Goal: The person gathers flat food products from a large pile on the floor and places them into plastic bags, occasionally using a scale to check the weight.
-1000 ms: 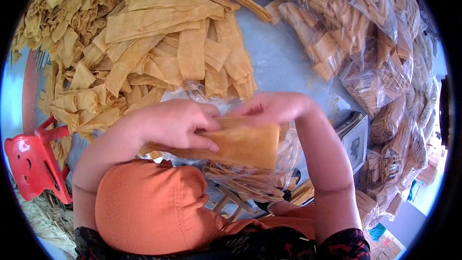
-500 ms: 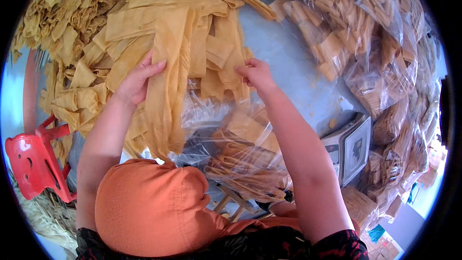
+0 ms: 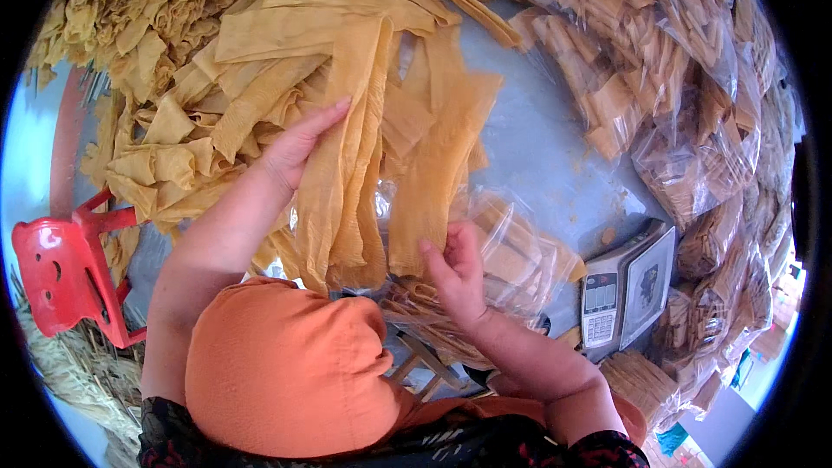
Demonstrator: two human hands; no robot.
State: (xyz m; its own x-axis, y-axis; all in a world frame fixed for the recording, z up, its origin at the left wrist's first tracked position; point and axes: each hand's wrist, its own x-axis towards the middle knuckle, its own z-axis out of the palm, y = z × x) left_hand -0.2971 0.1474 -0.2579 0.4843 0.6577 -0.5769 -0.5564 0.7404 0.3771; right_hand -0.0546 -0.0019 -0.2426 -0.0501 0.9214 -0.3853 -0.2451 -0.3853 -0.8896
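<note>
Long, thin yellow sheets that look like tofu skin are in front of me. My left hand holds the left edge of a folded tofu-skin sheet, which hangs down toward my lap; its fingers are partly behind the sheet. To the right, my right hand pinches the near end of a second tofu-skin sheet, which stretches away from me. Just beyond that hand lies a clear plastic bag with folded, browner sheets in it.
A heap of loose sheets spreads over the far left. Bagged sheets are piled along the right. A digital scale stands near my right arm, a red plastic chair at the left. Orange cloth covers the lower middle.
My right hand has come down toward me, drawing the second sheet's near end with it. My left hand has moved right and the folded sheet has shifted right.
</note>
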